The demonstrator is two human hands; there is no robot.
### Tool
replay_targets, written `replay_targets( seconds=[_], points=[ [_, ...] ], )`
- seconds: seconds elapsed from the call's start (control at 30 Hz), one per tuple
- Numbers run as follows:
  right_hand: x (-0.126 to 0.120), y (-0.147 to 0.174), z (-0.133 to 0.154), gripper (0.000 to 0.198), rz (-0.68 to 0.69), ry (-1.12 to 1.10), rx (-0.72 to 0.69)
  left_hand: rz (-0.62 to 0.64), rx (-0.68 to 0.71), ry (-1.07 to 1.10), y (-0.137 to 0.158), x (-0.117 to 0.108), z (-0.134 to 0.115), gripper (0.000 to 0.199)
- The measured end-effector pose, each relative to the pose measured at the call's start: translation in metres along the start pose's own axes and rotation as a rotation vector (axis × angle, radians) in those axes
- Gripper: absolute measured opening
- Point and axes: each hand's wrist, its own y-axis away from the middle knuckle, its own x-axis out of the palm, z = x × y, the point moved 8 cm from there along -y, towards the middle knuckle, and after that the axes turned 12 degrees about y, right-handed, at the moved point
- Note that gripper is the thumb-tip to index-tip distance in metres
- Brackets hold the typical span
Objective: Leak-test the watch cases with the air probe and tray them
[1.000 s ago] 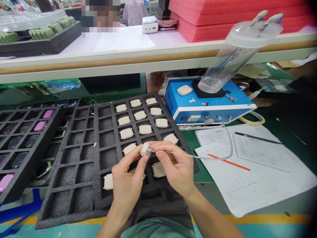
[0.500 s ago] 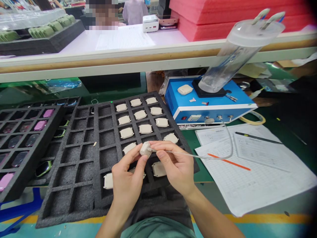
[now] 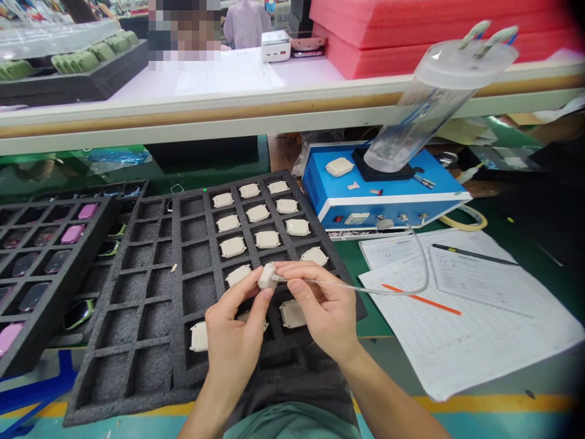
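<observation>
A cream watch case (image 3: pixel 267 277) is pinched between the thumb and fingers of my left hand (image 3: pixel 237 323), held on edge above the tray. My right hand (image 3: pixel 326 308) grips the end of a clear thin tube (image 3: pixel 365 289), whose tip touches the side of the case. From there the tube loops right to the front of a blue box (image 3: pixel 393 198). Under my hands lies a black foam tray (image 3: pixel 196 256) with several cream cases (image 3: pixel 267 239) in its pockets. My hands partly cover some of them.
On the blue box stand a tilted clear cylinder (image 3: pixel 406 122) and another cream case (image 3: pixel 339 166). Papers (image 3: pixel 457 329) with an orange stick (image 3: pixel 423 299) and a black pen (image 3: pixel 475 254) lie right. A second foam tray (image 3: pixel 50 262) stands left. A shelf edge (image 3: pixel 205 116) crosses behind; people are beyond.
The view has shifted very slightly. Both hands keep the same hold, with the tube tip still against the watch case.
</observation>
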Motion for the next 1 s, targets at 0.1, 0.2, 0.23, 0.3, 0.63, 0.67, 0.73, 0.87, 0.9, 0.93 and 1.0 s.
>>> replay_targets(
  seconds=[0.1,0.2,0.23,0.3,0.63,0.67,0.73,0.87,0.9,0.93,1.0],
  points=[
    [-0.0002,0.0009,-0.0014,0.016,-0.003,-0.019,0.009,-0.002,0.015,-0.005,-0.0005,0.0001,-0.001,0.028],
    [-0.0002,0.0016,-0.0024,0.016,0.002,-0.035,0.014,-0.001,0.02,0.005,-0.0008,0.0005,-0.0017,0.028],
    [-0.0002,0.0017,-0.0026,0.016,0.002,-0.039,0.016,-0.001,0.021,0.012,-0.0008,0.0007,-0.0019,0.028],
    [-0.0002,0.0016,-0.0028,0.017,0.005,-0.045,0.02,-0.002,0.021,0.022,-0.0009,0.0011,-0.0027,0.028],
    [0.0,0.0016,-0.003,0.018,0.011,-0.034,0.012,-0.004,0.029,0.016,-0.0015,0.0015,-0.0056,0.028],
    [-0.0001,0.0017,-0.0032,0.018,0.011,-0.033,0.012,-0.004,0.029,0.016,-0.0014,0.0016,-0.0055,0.028],
    [-0.0003,0.0018,-0.0031,0.018,0.009,-0.031,0.012,-0.005,0.027,0.017,-0.0014,0.0017,-0.0051,0.028],
    [-0.0005,0.0018,-0.0023,0.018,0.009,-0.033,0.008,-0.003,0.025,0.016,-0.0012,0.0015,-0.0033,0.029],
    [-0.0005,0.0019,-0.0022,0.018,0.01,-0.035,0.008,-0.003,0.024,0.017,-0.0011,0.0013,-0.0028,0.029],
    [-0.0006,0.002,-0.0022,0.018,0.01,-0.035,0.01,-0.002,0.023,0.018,-0.001,0.0012,-0.0024,0.029],
    [-0.0009,0.0024,-0.0021,0.017,0.008,-0.033,0.012,-0.005,0.022,0.018,-0.0009,0.0009,-0.002,0.029]
  ],
)
